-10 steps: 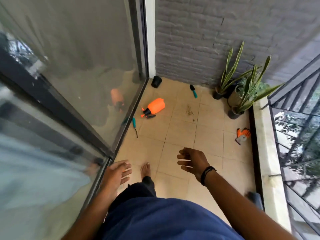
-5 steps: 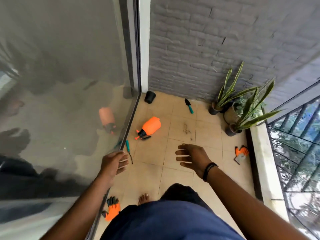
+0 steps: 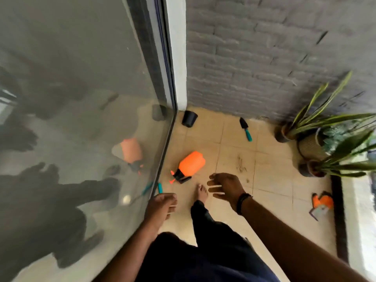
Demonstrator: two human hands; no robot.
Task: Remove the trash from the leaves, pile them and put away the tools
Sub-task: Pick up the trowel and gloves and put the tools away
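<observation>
Left hand (image 3: pixel 162 206): grip loose, fingers half-curled, holding nothing, beside glass door (image 3: pixel 81 98). Right hand (image 3: pixel 225 187): grip wide, fingers spread, empty, palm down above orange sprayer (image 3: pixel 191 164).

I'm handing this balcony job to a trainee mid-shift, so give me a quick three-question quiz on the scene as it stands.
1. True or false: the orange spray bottle lies on its side on the tiled floor.
2. What leans nearest the brick wall: A the trowel, B the orange glove?
3. Does the left hand or the right hand hold a tool?

Key: 1 true. 2 A. 3 Neither; both hold nothing.
</observation>
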